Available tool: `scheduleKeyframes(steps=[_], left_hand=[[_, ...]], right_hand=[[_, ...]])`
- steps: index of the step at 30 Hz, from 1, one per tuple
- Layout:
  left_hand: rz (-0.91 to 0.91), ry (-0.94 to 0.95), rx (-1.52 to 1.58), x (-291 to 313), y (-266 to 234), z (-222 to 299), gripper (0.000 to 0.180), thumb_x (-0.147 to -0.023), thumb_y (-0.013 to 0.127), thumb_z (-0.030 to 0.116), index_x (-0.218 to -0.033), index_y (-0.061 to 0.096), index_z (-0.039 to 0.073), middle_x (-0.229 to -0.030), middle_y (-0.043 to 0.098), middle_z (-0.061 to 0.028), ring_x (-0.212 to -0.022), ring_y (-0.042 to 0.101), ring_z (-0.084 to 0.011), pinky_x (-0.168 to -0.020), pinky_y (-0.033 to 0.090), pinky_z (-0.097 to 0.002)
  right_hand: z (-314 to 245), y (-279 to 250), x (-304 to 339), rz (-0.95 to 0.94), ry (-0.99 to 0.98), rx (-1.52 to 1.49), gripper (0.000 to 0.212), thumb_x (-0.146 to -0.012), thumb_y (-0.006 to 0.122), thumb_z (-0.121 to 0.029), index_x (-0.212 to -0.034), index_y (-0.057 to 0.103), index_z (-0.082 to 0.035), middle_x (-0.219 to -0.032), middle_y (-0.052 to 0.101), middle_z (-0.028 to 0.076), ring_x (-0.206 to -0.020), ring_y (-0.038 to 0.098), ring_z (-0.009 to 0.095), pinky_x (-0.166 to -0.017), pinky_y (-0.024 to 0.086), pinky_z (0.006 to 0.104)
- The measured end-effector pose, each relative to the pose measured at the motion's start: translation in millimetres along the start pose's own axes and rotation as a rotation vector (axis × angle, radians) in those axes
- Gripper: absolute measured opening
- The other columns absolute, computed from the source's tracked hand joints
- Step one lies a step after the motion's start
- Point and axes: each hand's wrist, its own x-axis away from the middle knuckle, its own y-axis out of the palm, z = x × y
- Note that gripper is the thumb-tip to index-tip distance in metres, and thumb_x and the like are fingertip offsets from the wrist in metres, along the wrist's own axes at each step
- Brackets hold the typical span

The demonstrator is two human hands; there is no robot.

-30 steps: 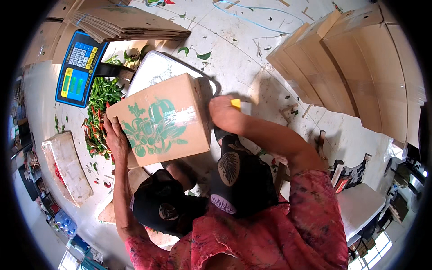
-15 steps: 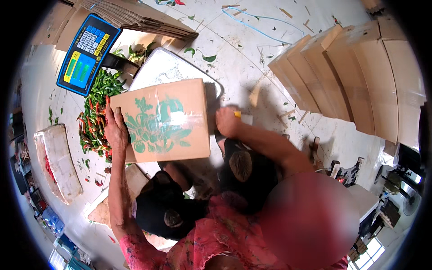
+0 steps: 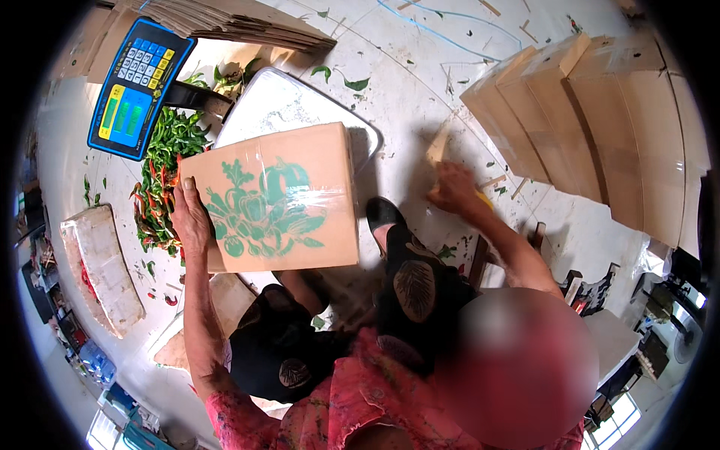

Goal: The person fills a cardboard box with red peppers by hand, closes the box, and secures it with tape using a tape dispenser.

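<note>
A cardboard box [image 3: 281, 259] with a green vegetable print lies over the near part of the scale's white platform [image 3: 281, 101]. Clear shiny tape runs across its upper face. My left hand [image 3: 193, 221] holds the box at its left edge, fingers along the side and thumb up at the corner. Away to the right of the box, my right hand [image 3: 454, 187] is closed low over the floor beside a tan strip [image 3: 437, 146]. A bit of yellow [image 3: 484, 199] shows at that hand; what it belongs to is hidden.
Green and red chilli peppers [image 3: 159, 187] are heaped left of the box, below the blue scale display [image 3: 139, 90]. Large cartons [image 3: 585, 120] stand at the right; flattened cardboard [image 3: 262, 30] is stacked at the back. A foam box [image 3: 105, 266] sits at the left.
My right hand has moved from beside the box's right edge out to the right. My right knee and foot have shifted slightly. My left hand stays on the box.
</note>
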Motion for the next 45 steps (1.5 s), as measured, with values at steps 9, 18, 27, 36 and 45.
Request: scheduleKeyframes(steps=[9, 18, 27, 36, 45], left_hand=[[-0.043, -0.052, 0.306, -14, -2, -54, 0.069, -0.108, 0.039, 0.059, -0.123, 0.066, -0.002, -0.096, 0.072, -0.011, -0.088, 0.065, -0.0201, -0.08, 0.052, -0.0356], [-0.216, -0.448, 1.074, 20, 27, -56, 0.075, -0.104, 0.041, 0.066, -0.138, 0.058, 0.002, -0.12, 0.069, -0.0126, -0.101, 0.071, -0.0232, -0.091, 0.06, -0.0401], [-0.584, -0.343, 1.24, 35, 50, 49, 0.071, -0.106, 0.036, 0.063, -0.142, 0.055, 0.005, -0.123, 0.068, -0.0129, -0.107, 0.07, -0.0238, -0.09, 0.06, -0.0386], [-0.41, -0.201, 1.213, 60, -40, 97, 0.066, -0.109, 0.034, 0.056, -0.15, 0.049, 0.007, -0.133, 0.064, -0.011, -0.115, 0.065, -0.0207, -0.097, 0.056, -0.0366], [-0.258, 0.277, 0.912, 69, -61, 96, 0.084, -0.096, 0.065, 0.044, -0.16, 0.03, 0.001, -0.154, 0.045, -0.0204, -0.143, 0.044, -0.0286, -0.118, 0.034, -0.0394]], right_hand=[[-138, 17, -32, -0.725, -0.015, -1.869, 0.08, -0.094, 0.075, -0.048, -0.149, 0.047, 0.003, -0.141, 0.057, 0.015, -0.128, 0.059, 0.024, -0.106, 0.05, 0.0404], [-153, -174, -5, -0.497, -0.232, -1.224, 0.043, -0.104, 0.061, -0.037, -0.127, 0.068, -0.001, -0.103, 0.073, 0.006, -0.088, 0.069, 0.014, -0.072, 0.055, 0.0313], [-204, -240, 31, -0.195, -0.268, -0.825, 0.041, -0.1, 0.064, -0.038, -0.104, 0.069, 0.003, -0.073, 0.07, 0.016, -0.067, 0.07, 0.022, -0.064, 0.053, 0.0355], [-211, -235, 18, -0.033, -0.302, -0.708, 0.047, -0.101, 0.056, -0.042, -0.084, 0.065, 0.001, -0.067, 0.064, 0.016, -0.068, 0.071, 0.026, -0.064, 0.054, 0.0385], [-203, -234, 12, 0.002, -0.249, -0.678, 0.044, -0.096, 0.066, -0.044, -0.088, 0.064, -0.001, -0.07, 0.067, 0.009, -0.068, 0.069, 0.02, -0.067, 0.054, 0.0336]])
